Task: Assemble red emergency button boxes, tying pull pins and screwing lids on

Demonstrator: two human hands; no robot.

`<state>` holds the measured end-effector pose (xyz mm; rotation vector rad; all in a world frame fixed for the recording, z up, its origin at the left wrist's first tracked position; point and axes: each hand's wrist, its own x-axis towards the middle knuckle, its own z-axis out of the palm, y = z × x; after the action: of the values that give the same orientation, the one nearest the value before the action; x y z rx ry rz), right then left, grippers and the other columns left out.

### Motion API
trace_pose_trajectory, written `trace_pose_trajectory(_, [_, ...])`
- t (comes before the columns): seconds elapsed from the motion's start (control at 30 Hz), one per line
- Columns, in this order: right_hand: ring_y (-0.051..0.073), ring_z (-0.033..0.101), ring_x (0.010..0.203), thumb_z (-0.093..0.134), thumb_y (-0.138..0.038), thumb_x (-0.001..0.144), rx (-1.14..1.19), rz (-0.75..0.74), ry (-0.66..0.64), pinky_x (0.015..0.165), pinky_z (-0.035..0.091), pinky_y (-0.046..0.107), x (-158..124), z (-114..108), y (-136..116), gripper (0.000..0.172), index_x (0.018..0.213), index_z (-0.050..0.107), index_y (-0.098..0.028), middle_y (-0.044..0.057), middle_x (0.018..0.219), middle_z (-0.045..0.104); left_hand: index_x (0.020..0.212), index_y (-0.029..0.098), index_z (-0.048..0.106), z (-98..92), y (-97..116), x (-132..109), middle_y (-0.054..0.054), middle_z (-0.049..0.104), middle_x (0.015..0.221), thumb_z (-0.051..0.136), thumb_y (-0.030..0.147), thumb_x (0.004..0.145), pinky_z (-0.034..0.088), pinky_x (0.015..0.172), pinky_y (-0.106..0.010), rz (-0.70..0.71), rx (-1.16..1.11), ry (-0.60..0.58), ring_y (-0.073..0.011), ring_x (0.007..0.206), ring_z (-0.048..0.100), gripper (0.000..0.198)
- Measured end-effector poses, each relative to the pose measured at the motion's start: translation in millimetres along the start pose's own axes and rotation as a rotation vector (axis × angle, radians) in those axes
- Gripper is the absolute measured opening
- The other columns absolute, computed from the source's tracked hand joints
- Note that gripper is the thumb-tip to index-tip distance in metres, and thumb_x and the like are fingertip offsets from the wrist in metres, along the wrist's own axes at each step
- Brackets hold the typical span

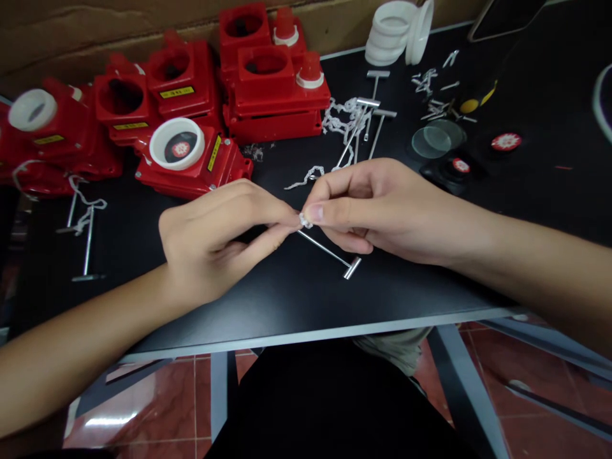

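Observation:
Above the black table my left hand (224, 233) and my right hand (382, 210) meet fingertip to fingertip. Both pinch a small bunch of whitish chain (305, 220) between thumb and finger. A thin metal rod with a T-shaped end (352, 268) slants down to the right from the fingertips; its upper end is hidden by my left fingers. Just behind my right fingers, a loose length of chain (310, 173) lies on the table. More T-shaped metal rods (377, 127) and tangled chain (345, 118) lie farther back.
Red housings (280, 83) line the back left, one with a white ring (176, 143). Two T-rods with chain (88, 245) lie at left. White rings (389, 32), screws (425, 81), clear discs (438, 137) and a yellow-black tool (471, 105) are at back right. The table's front edge (306, 336) runs below my hands.

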<state>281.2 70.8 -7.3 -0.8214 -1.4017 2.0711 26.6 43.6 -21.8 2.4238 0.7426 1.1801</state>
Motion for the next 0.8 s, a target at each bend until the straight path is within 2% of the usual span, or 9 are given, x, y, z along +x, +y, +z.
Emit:
trace_pose_trajectory(0.17, [0.006,0.045,0.048,0.099,-0.037,0.094,-0.011,-0.002,0.033,0.049,0.036,0.022,2,0,1,0.029,0.089,0.080,-0.015,-0.009,0.054,0.058,0.127,0.034,0.083,-8.2,-3,2,-0.003,0.087,0.115,0.088,0.015,0.103,0.070,0.085,-0.047,0.098,0.261,0.010,-0.0264,0.098,0.085,0.030])
trace_pose_trajectory(0.23, [0.006,0.045,0.048,0.099,-0.038,0.094,-0.024,-0.002,0.053,0.049,0.037,0.022,2,0,2,0.029,0.091,0.081,-0.016,-0.009,0.054,0.058,0.128,0.034,0.083,-13.5,-4,4,-0.002,0.085,0.110,0.091,0.018,0.100,0.067,0.078,-0.045,0.155,0.303,-0.002,-0.0258,0.090,0.082,0.033])
trace_pose_trajectory(0.4, [0.006,0.048,0.049,0.095,-0.034,0.097,-0.094,0.002,0.059,0.051,0.040,0.021,0,3,1,0.025,0.084,0.080,-0.018,-0.008,0.054,0.059,0.126,0.029,0.083,-7.5,-13,0,-0.001,0.084,0.103,0.091,0.021,0.100,0.065,0.075,-0.039,0.201,0.277,0.008,-0.0208,0.081,0.076,0.028])
trace_pose_trajectory(0.47, [0.006,0.049,0.049,0.092,-0.028,0.099,-0.128,0.041,0.062,0.052,0.041,0.021,-1,4,-1,0.020,0.085,0.081,-0.019,-0.009,0.054,0.059,0.121,0.030,0.084,1.0,-19,-5,-0.001,0.083,0.095,0.091,0.029,0.102,0.065,0.075,-0.041,0.163,0.214,0.062,-0.0210,0.077,0.073,0.020])
trace_pose_trajectory(0.53, [0.006,0.051,0.049,0.088,-0.023,0.102,-0.161,0.075,0.067,0.052,0.043,0.021,-2,5,-4,0.016,0.087,0.082,-0.019,-0.009,0.054,0.059,0.121,0.033,0.085,6.1,-24,-9,-0.001,0.082,0.086,0.090,0.043,0.105,0.064,0.073,-0.044,0.100,0.145,0.050,-0.0236,0.073,0.073,0.019])
trace_pose_trajectory(0.6, [0.006,0.052,0.049,0.084,-0.019,0.104,-0.187,0.097,0.069,0.052,0.043,0.020,-1,6,-6,0.017,0.087,0.082,-0.019,-0.008,0.054,0.059,0.123,0.036,0.086,4.0,-24,-10,-0.001,0.084,0.088,0.090,0.046,0.103,0.066,0.074,-0.047,0.114,0.149,0.010,-0.0259,0.073,0.074,0.023])
trace_pose_trajectory(0.67, [0.006,0.052,0.049,0.083,-0.017,0.104,-0.203,0.107,0.077,0.052,0.042,0.020,-1,6,-7,0.019,0.085,0.082,-0.019,-0.008,0.054,0.059,0.127,0.040,0.087,-5.4,-18,-8,-0.002,0.087,0.103,0.094,0.036,0.099,0.067,0.076,-0.048,0.154,0.239,-0.044,-0.0283,0.081,0.076,0.028])
trace_pose_trajectory(0.7, [0.006,0.051,0.048,0.084,-0.016,0.103,-0.208,0.113,0.080,0.051,0.042,0.020,-1,6,-7,0.020,0.084,0.082,-0.019,-0.008,0.054,0.059,0.131,0.039,0.087,-11.6,-14,-6,-0.003,0.088,0.109,0.094,0.029,0.098,0.068,0.076,-0.047,0.184,0.289,-0.120,-0.0293,0.086,0.077,0.035])
trace_pose_trajectory(0.8, [0.005,0.050,0.048,0.085,-0.015,0.103,-0.209,0.132,0.083,0.050,0.040,0.020,-1,7,-7,0.023,0.081,0.080,-0.019,-0.008,0.052,0.058,0.133,0.029,0.087,-28.3,-1,-1,-0.008,0.088,0.116,0.091,0.021,0.098,0.069,0.075,-0.046,0.282,0.393,-0.253,-0.0317,0.094,0.080,0.036])
